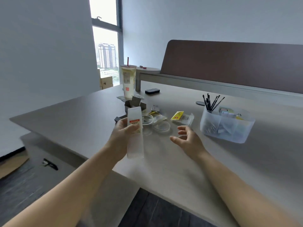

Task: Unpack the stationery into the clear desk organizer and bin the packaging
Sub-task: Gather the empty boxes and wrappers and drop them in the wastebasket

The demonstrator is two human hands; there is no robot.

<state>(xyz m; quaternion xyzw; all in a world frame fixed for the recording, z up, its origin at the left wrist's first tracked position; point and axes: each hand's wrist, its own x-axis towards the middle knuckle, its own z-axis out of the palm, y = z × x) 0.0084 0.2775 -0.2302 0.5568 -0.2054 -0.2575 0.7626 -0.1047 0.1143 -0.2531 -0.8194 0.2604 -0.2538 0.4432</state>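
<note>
My left hand (123, 133) grips a tall frosted plastic package (135, 145) with an orange label, held upright above the desk's near edge. My right hand (186, 136) hovers open just right of it, fingers spread, holding nothing. The clear desk organizer (227, 128) stands at the right with several black pens (211, 103) upright in it and small items in its compartments. Behind my hands lie clear plastic wrappers (161, 126), a yellow-topped packet (182, 117) and opened dark cardboard boxes (133, 104).
A tall drink cup with a red straw (127, 81) stands at the back of the desk (164, 161), a black eraser-like block (152, 91) beside it. A brown divider panel (237, 64) closes the far side. Cardboard (13, 163) lies on the floor at left.
</note>
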